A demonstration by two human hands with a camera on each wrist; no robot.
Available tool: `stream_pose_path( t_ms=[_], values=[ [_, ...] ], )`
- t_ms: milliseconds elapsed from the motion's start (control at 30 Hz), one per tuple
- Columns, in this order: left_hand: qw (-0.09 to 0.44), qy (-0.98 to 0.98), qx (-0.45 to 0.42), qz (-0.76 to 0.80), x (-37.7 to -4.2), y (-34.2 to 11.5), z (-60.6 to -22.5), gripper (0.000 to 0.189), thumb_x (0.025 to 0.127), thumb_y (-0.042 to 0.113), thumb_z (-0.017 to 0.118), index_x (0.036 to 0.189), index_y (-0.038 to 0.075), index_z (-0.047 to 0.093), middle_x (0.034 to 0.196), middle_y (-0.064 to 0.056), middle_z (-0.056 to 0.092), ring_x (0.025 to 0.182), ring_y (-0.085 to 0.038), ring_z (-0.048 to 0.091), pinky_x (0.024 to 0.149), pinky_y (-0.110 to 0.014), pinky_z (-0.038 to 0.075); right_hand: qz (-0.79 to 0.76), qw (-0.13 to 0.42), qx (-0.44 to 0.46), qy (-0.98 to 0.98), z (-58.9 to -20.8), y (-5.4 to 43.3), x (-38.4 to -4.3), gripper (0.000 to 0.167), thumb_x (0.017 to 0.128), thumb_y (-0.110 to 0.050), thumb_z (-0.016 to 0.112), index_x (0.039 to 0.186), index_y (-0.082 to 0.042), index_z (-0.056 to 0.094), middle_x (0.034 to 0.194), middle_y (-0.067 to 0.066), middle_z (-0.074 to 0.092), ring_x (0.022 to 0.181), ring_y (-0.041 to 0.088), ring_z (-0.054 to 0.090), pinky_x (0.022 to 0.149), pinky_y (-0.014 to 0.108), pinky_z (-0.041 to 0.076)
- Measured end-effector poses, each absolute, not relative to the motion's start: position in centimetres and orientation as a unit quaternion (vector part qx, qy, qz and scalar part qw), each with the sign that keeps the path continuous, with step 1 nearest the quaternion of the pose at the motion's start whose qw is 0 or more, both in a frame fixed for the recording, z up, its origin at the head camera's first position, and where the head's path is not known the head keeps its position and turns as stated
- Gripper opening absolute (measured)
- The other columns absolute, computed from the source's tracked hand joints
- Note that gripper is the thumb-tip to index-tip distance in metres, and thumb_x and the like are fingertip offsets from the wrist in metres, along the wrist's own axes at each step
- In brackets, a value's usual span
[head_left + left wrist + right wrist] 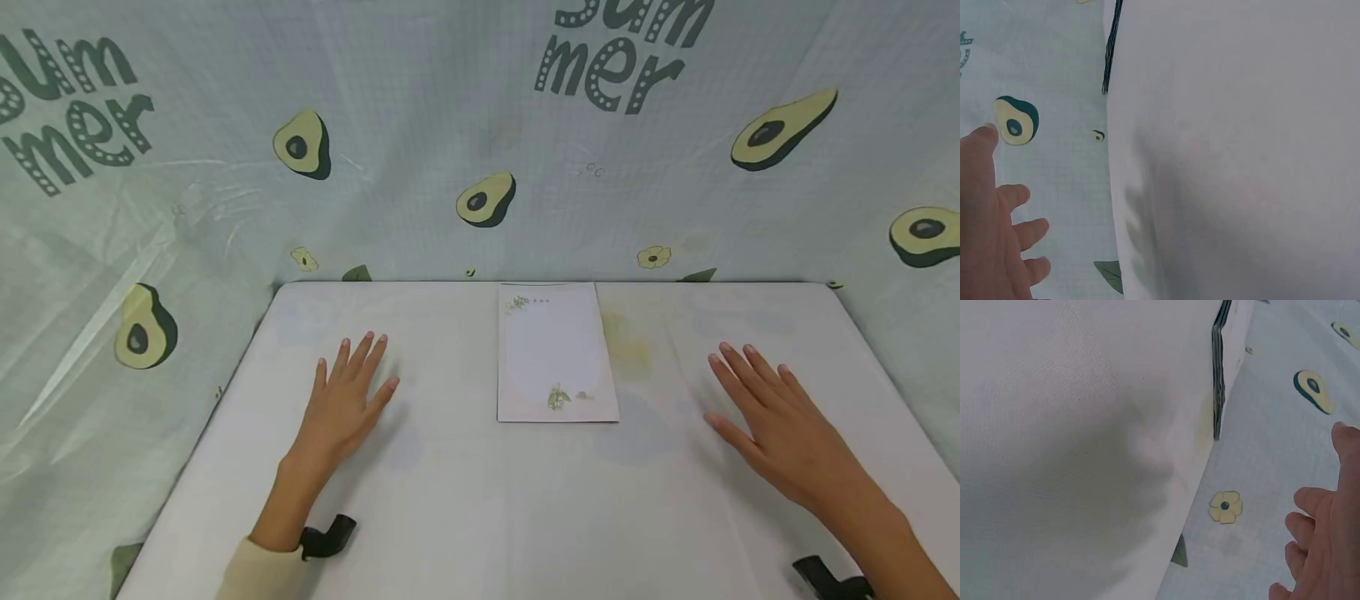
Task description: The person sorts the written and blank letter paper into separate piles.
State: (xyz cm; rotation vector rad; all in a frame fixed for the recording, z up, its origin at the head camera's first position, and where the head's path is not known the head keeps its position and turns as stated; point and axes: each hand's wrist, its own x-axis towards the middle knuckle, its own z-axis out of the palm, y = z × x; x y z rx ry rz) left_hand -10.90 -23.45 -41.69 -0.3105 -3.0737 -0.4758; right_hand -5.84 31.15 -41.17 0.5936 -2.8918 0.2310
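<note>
A notepad (555, 350) with a pale pink border and small green plant drawings lies at the back middle of the white table (450, 500). Left of it, my left hand (341, 408) is held over the table, palm down, fingers straight and spread. On the other side, my right hand (780, 425) is held the same way, its fingers pointing toward the back. Both hands hold nothing and are apart from the notepad. Each casts a soft shadow on the table. In the right wrist view the notepad (1217, 381) shows edge-on as a thin dark stack.
A pale green sheet (405, 125) printed with avocados and lettering hangs behind the table and at its sides. Black wrist straps (328, 537) show at both forearms. A faint yellow stain (628, 342) marks the table right of the notepad.
</note>
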Motion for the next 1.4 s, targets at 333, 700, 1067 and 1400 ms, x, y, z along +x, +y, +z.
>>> stream_pose_path(
  t_ms=[333, 700, 1067, 1400],
  values=[
    [0.01, -0.957, -0.156, -0.244, -11.4, -22.1, -42.2, 0.058, 0.11, 0.037, 0.042, 0.162, 0.017, 0.028, 0.168, -0.008, 0.023, 0.155, -0.042, 0.011, 0.122, -0.069, 0.006, 0.084, 0.08, 0.216, -0.97, -41.7, 29.0, -7.9, 0.081, 0.1, -0.041, 0.062, 0.164, -0.015, 0.02, 0.168, 0.013, 0.021, 0.158, 0.027, 0.002, 0.128, 0.044, -0.009],
    [-0.021, -0.911, -0.156, -0.381, -12.3, -19.7, -41.7, 0.063, 0.104, 0.034, 0.056, 0.159, 0.014, 0.032, 0.163, -0.008, 0.034, 0.147, -0.035, 0.037, 0.118, -0.059, 0.034, 0.142, 0.063, 0.245, -0.957, -41.7, 26.3, -10.1, 0.07, 0.102, -0.037, 0.063, 0.16, -0.013, 0.033, 0.163, 0.015, 0.034, 0.149, 0.037, 0.031, 0.123, 0.054, 0.026],
    [-0.09, -0.801, -0.109, -0.582, -14.9, -16.5, -41.6, 0.048, 0.112, 0.034, 0.036, 0.146, 0.001, 0.045, 0.142, -0.023, 0.054, 0.123, -0.039, 0.06, 0.104, -0.051, 0.052, 0.166, 0.02, 0.22, -0.961, -41.6, 24.9, -12.3, 0.061, 0.104, -0.03, 0.06, 0.156, -0.005, 0.039, 0.158, 0.021, 0.038, 0.141, 0.044, 0.041, 0.112, 0.062, 0.039],
    [-0.16, -0.761, -0.078, -0.624, -17.9, -14.1, -42.4, 0.049, 0.111, 0.03, 0.036, 0.143, -0.006, 0.044, 0.139, -0.024, 0.057, 0.123, -0.04, 0.061, 0.109, -0.048, 0.049, 0.242, -0.019, 0.181, -0.953, -41.5, 23.8, -14.6, 0.047, 0.107, -0.024, 0.055, 0.149, -0.003, 0.049, 0.148, 0.024, 0.052, 0.135, 0.044, 0.049, 0.109, 0.062, 0.043]
  ],
)
